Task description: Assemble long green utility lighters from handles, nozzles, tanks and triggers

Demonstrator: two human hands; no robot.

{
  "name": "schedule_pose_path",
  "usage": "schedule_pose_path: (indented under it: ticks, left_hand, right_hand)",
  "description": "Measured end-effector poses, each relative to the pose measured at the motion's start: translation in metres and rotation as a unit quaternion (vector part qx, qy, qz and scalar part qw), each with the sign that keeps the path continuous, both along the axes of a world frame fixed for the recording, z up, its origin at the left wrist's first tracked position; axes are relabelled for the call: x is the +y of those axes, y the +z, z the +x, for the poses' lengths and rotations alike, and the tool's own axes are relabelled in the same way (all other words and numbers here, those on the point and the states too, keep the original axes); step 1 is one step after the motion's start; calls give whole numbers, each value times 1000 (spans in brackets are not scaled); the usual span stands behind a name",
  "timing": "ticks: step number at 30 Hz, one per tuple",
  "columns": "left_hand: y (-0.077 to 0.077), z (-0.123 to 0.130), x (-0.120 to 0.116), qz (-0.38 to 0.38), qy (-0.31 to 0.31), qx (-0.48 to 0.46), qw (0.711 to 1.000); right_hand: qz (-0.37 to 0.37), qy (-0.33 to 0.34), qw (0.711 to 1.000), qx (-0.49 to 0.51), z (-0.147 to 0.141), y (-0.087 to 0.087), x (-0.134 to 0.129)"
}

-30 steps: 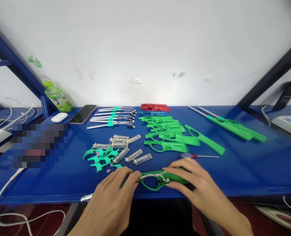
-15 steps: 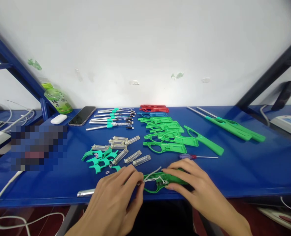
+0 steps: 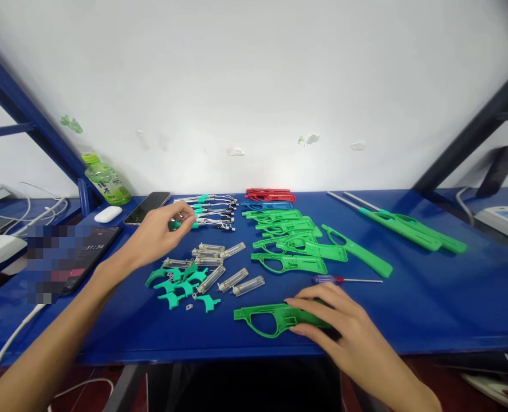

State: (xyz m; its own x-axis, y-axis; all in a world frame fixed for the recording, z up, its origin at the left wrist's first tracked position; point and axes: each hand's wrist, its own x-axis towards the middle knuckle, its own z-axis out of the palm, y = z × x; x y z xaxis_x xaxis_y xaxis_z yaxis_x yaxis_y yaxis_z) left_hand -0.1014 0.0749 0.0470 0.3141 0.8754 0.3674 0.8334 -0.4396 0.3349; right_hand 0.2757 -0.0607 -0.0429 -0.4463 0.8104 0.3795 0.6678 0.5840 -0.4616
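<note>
My left hand (image 3: 161,229) is over the row of metal lighter tubes (image 3: 211,198) with teal collars and white wires. Its thumb and fingers are curled together around a lighter tube (image 3: 176,224); a bit of teal shows in the gap, and most of it is hidden. At the front of the table my right hand (image 3: 339,317) grips a green lighter half shell (image 3: 254,312), hollow side up, its trigger loop pointing left. The fingers cover the shell's right end. Teal triggers (image 3: 170,299) and clear fuel tanks (image 3: 248,285) are scattered left of the shell.
Behind the shell are a screwdriver (image 3: 348,280), several green shells (image 3: 290,263), blue shells (image 3: 266,205) and red shells (image 3: 271,191). Lighters with tubes (image 3: 400,229) lie right. At left are phones (image 3: 148,206), a white case (image 3: 107,214) and a bottle (image 3: 107,180).
My left hand has gone from the green shell to the tube row at back left. The tube and wires have left the shell. My right hand stays on the shell.
</note>
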Motion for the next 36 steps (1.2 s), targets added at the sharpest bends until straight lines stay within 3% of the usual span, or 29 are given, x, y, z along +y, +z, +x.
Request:
schedule_pose_path:
  ticks: [3,9,19,26,36]
  left_hand:
    - [-19,-13,21,-49,-9,30,998]
    - [-44,-25,31,-79,-31,94,992]
    - [-55,-28,35,1,-39,124,992]
    - [-54,-29,33,4,-59,139,989]
    - [-59,-35,44,20,-91,148,985]
  right_hand:
    - [0,-1,1000,3,0,-1,0]
    - [2,-4,1000,5,1,0,0]
    - [4,-2,1000,3,0,-1,0]
    - [10,-4,1000,-1,0,-1,0]
    - [89,-45,994,-39,-2,-1,2]
